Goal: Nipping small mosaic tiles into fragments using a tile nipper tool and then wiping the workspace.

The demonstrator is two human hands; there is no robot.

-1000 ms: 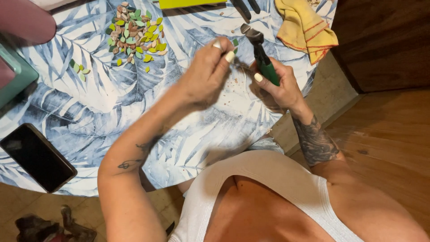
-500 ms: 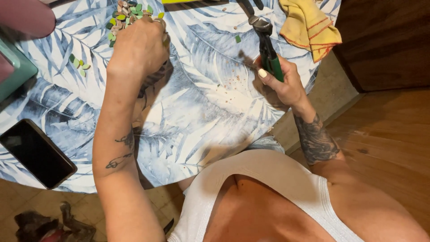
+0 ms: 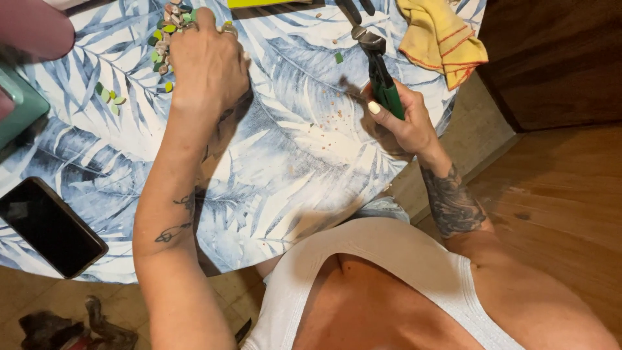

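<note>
Left hand (image 3: 207, 61) now perhaps touching mosaic pieces (image 3: 167, 29).

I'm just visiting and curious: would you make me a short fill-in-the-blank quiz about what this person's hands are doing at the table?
1. The right hand grips nippers whose handles are ____ in colour.
2. The left hand reaches into a pile of small coloured ____.
3. A dark phone lies near the table's edge with its screen facing ____.
4. The crumpled cloth beyond the nippers is ____.

Missing words: green; tile pieces; up; yellow
</note>
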